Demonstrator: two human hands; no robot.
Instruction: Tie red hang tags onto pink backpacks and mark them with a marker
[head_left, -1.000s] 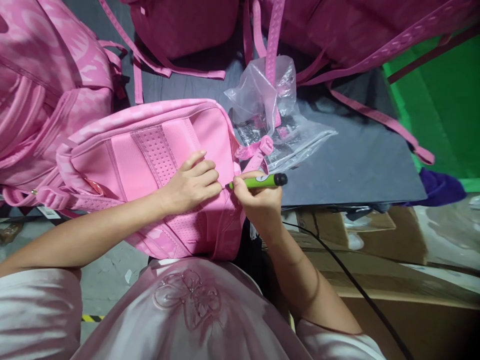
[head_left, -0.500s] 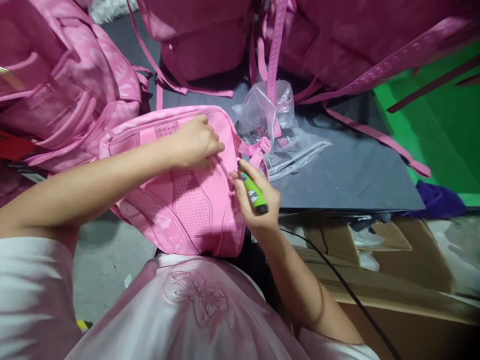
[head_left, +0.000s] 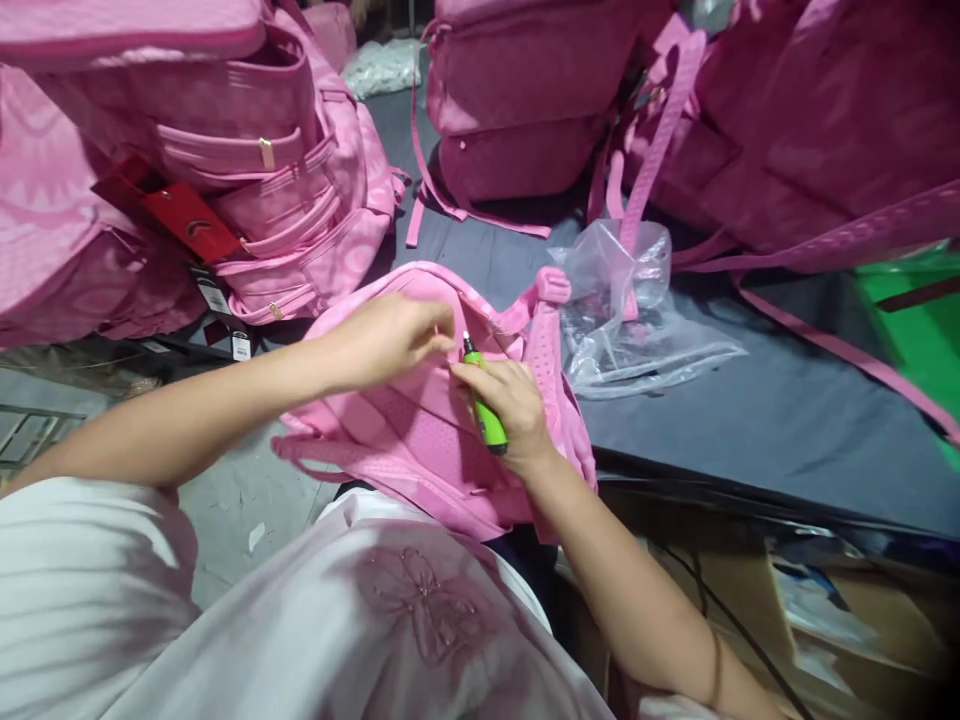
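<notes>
A pink backpack [head_left: 420, 420] rests in front of my body at the table's edge, its padded, perforated back panel facing up. My right hand [head_left: 517, 405] is wrapped around a bright green pen-shaped tool [head_left: 491, 425] with black ends and a small pale tip pointing away from me, above the panel. Close to that tip, my left hand [head_left: 409, 340] is over the upper part of the backpack with fingers curled into a pinch. Whatever lies between those fingers is too small or blurred to make out. A shoulder strap [head_left: 551, 330] with a buckle sticks up on the bag's right.
Pink backpacks with red tags [head_left: 195, 222] stand at the left, another backpack [head_left: 525, 110] at the back, and more at the right. A clear plastic bag [head_left: 637, 340] lies on the grey table [head_left: 810, 400]. Cardboard boxes [head_left: 742, 580] sit below, near a black cable.
The view has shifted left, showing more of the left backpacks. The backpack in front of me has turned and its strap stands higher. The green tool has come nearer my left hand.
</notes>
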